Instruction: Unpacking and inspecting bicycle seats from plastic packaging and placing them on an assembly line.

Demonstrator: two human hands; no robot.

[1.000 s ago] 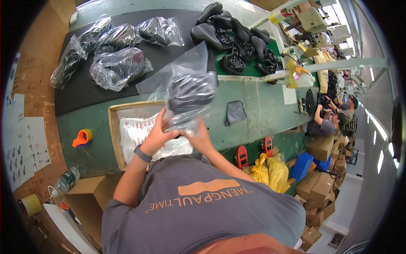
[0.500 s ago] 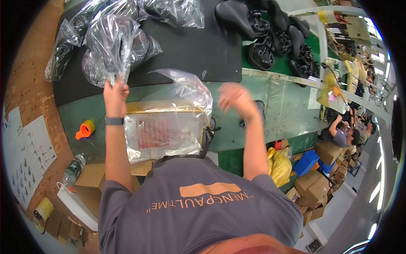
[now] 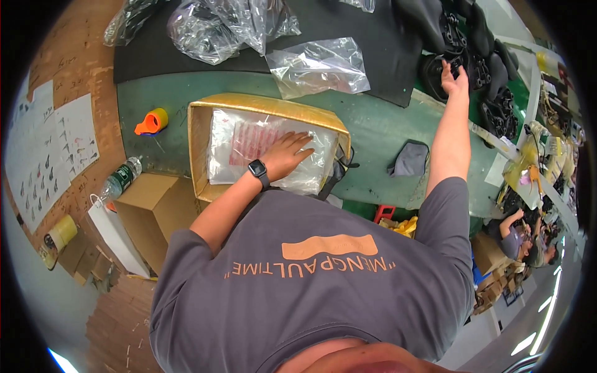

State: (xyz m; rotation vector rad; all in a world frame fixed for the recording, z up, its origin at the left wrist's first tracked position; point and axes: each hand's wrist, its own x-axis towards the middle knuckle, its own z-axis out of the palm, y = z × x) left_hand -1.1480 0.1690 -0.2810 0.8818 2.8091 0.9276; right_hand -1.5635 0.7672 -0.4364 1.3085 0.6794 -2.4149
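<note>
My left hand [image 3: 287, 154] lies flat with fingers spread on a stack of clear plastic bags [image 3: 249, 140] with red print. The stack sits inside an open cardboard box [image 3: 267, 104] edged with gold-brown tape. My right hand [image 3: 456, 79] is stretched out to the far right, at the underside of a black bicycle saddle [image 3: 431, 76]. Its fingers are apart over the saddle's metal fittings, and I see no firm grip. Beyond the box, one loose clear bag [image 3: 320, 68] lies across the edge of the black mat [image 3: 373, 37]. Saddles wrapped in clear plastic [image 3: 208, 31] rest farther back.
More black saddles [image 3: 491, 74] are piled at the far right. A grey pouch [image 3: 410, 158] lies on the green table [image 3: 373, 133]. At the left are an orange tape dispenser [image 3: 152, 122], a plastic bottle [image 3: 121, 178] and a brown carton [image 3: 155, 205].
My left hand has let go of the plastic around a wrapped saddle and come down onto the bags in the box. My right hand has swung far right to the saddles.
</note>
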